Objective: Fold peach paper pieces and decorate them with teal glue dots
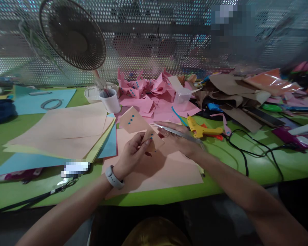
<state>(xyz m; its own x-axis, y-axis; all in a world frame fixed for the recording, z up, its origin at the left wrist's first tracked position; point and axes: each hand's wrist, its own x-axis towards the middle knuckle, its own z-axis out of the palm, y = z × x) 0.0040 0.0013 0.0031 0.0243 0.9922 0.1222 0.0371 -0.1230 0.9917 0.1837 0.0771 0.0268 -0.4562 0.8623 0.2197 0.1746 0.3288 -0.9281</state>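
Observation:
My left hand [137,148], with a grey band on its wrist, pinches a folded peach paper piece [130,123] marked with small blue squares. The piece is raised above a large peach sheet [143,176] on the table. Just to its right is my right hand [178,136], closed around a slim silver pointed metal tool [178,132]. The tool's exact kind is not clear. Its tip points left, close to the paper piece, and I cannot tell whether it touches. The right fingers are partly hidden behind the tool and blurred.
A yellow glue gun [202,129] lies right of my right hand, near a black cable [246,153]. Stacked coloured sheets [59,126] lie left. Behind are pink folded papers [136,87], a white cup [110,101], a fan [73,34] and brown paper scraps [228,85].

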